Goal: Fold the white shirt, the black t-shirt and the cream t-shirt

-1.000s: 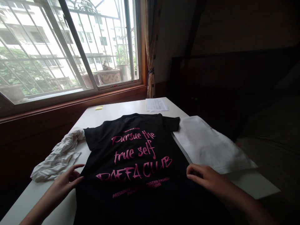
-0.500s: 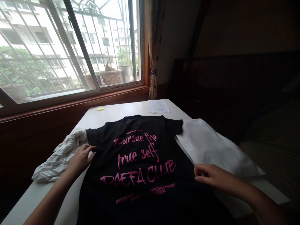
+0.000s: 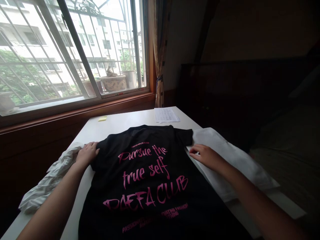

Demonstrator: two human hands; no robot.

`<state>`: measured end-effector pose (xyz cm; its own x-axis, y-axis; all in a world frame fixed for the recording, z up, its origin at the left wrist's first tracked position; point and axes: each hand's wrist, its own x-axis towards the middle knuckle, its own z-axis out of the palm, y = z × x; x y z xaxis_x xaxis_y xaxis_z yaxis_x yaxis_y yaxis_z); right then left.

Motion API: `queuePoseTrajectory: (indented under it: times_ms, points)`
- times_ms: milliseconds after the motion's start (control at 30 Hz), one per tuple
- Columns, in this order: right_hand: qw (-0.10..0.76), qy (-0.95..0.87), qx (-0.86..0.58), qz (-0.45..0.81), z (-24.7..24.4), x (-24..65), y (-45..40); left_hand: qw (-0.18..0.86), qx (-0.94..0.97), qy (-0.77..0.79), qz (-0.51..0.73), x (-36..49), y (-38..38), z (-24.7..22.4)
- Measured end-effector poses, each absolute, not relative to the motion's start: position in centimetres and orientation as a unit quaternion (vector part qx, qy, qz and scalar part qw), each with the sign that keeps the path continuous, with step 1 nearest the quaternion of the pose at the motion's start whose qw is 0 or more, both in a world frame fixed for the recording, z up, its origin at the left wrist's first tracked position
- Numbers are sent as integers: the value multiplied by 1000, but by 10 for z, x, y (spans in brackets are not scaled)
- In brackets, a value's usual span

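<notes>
A black T-shirt (image 3: 147,181) with pink lettering lies spread over the white table, its neck toward the far end. My left hand (image 3: 87,154) is at the shirt's left sleeve, fingers and thumb closed on the cloth and covering most of the sleeve. Beside the shirt's right edge, just below the right sleeve (image 3: 184,136), hovers my right hand (image 3: 206,158). Its fingers are curved, with a gap between thumb and forefinger and nothing visible in it. A crumpled white cloth (image 3: 50,183) lies by my left forearm. Under my right arm is a flatter white cloth (image 3: 225,150).
Printed papers (image 3: 166,114) and a yellow sticky-note pad (image 3: 102,118) rest at the far end of the white table (image 3: 125,120). Beyond stand a barred window (image 3: 75,56) and a tied curtain (image 3: 160,66). The right side of the room is dark.
Both hands have moved up along the shirt's sides. My left hand now covers the left sleeve; my right hand has come near the right sleeve. The view has shifted slightly.
</notes>
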<state>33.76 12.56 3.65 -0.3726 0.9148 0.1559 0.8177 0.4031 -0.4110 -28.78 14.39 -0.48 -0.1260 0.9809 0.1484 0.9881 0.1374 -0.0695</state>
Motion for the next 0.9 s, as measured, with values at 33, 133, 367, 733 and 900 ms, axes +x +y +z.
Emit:
queuePoseTrajectory:
  times_ms: [33, 133, 367, 733, 900]
  points:
    - [196, -817, -531, 109, 31, 338, 139, 73, -651, -755, -19, -291, 149, -3]
    - [226, -802, -551, 40, 16, 341, 179, 52, -635, -771, -6, -299, 164, 1]
    - [200, -728, -656, -18, -14, 343, 233, 34, -612, -790, 20, -301, 175, 9]
    - [251, -740, -624, 5, -22, 349, 247, 68, -507, -858, -51, -330, 143, 69]
    - [268, -747, -608, -4, -15, 351, 248, 52, -518, -853, -29, -333, 139, 65]
